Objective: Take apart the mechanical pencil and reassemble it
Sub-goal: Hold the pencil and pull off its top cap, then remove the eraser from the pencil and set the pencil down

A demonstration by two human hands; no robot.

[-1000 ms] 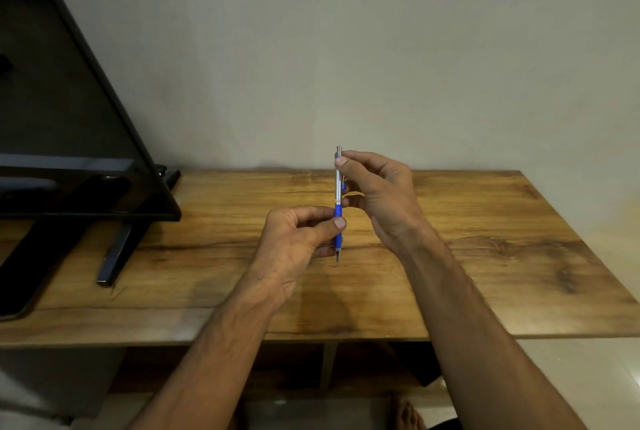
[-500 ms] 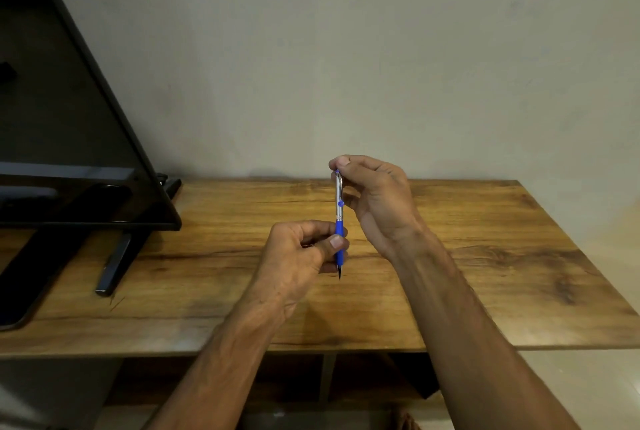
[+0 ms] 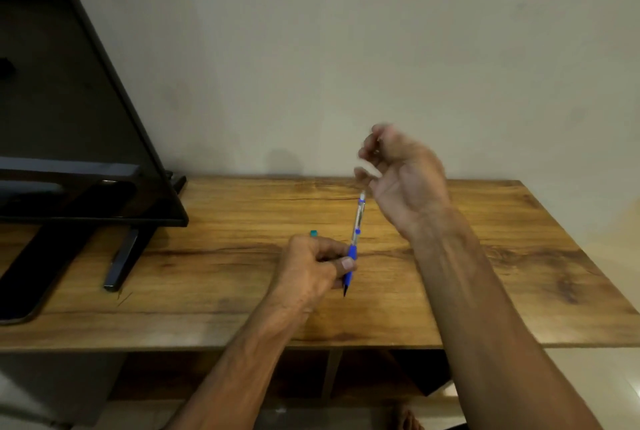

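The mechanical pencil (image 3: 356,225), with a clear barrel, blue lower part and dark tip, stands nearly upright above the tabletop (image 3: 485,256), tip down.

Entering from the near edge: left forearm (image 3: 242,360), angled up toward centre. At its end, left hand (image 3: 311,267), back to the camera, fingers curled in, thumb (image 3: 346,262) pressed across the blue grip of the mechanical pencil (image 3: 356,225). From near right: right forearm (image 3: 485,308), steeper, wrist bent. Higher and farther: right hand (image 3: 407,183), palm facing left, motion-blurred. Its fingers are loosely curled, thumb and forefinger tips close; any pinch cannot be made out. The 2 hands are apart.
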